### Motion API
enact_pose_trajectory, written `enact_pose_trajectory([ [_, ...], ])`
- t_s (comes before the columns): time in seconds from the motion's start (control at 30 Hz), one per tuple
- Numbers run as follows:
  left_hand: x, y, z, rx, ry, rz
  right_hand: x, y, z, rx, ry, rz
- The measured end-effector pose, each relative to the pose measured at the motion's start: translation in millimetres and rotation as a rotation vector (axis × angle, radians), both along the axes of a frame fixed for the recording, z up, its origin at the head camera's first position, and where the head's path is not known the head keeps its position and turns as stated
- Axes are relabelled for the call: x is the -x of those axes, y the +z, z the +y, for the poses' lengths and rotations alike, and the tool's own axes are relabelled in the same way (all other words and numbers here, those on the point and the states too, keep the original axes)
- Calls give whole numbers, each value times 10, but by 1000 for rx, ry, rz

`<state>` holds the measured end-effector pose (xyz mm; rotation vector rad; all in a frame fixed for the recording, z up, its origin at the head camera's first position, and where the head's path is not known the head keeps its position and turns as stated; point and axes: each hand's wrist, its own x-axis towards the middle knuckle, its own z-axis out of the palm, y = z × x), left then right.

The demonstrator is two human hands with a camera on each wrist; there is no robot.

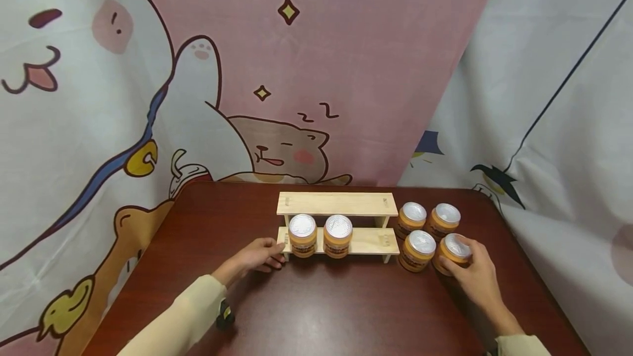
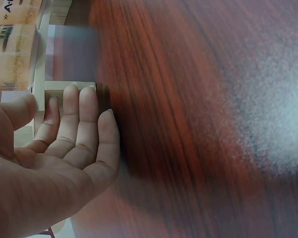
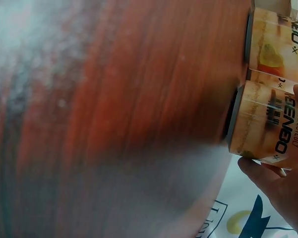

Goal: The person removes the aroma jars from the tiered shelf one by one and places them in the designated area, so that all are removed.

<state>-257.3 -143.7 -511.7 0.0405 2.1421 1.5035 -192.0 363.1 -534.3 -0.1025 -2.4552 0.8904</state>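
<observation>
A two-step wooden rack [image 1: 338, 202] stands on the table, with two orange-labelled jars with silvery lids on its lower step, a left jar [image 1: 303, 235] and a right jar [image 1: 338, 236]. My left hand [image 1: 259, 256] holds the left end of that step, thumb over the board and fingers below it, as the left wrist view shows. At the right, my right hand [image 1: 477, 273] grips the front right jar [image 1: 451, 251] of a small cluster, thumb and fingers on opposite sides. The gripped jar [image 3: 265, 121] appears upright at table level; part of the hand is out of the right wrist view.
Beside the gripped jar stands another jar [image 1: 417, 251], with a back left jar [image 1: 412, 218] and a back right jar [image 1: 443, 220] behind. The dark red table [image 1: 341, 306] ends at a printed cloth [image 1: 371, 70] at the back.
</observation>
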Motion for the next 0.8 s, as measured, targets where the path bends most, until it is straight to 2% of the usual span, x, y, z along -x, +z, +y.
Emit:
enact_pose_trajectory([
  [0.8, 6, -3, 4, 1, 0, -2, -31, -7, -10, -6, 26, -1],
])
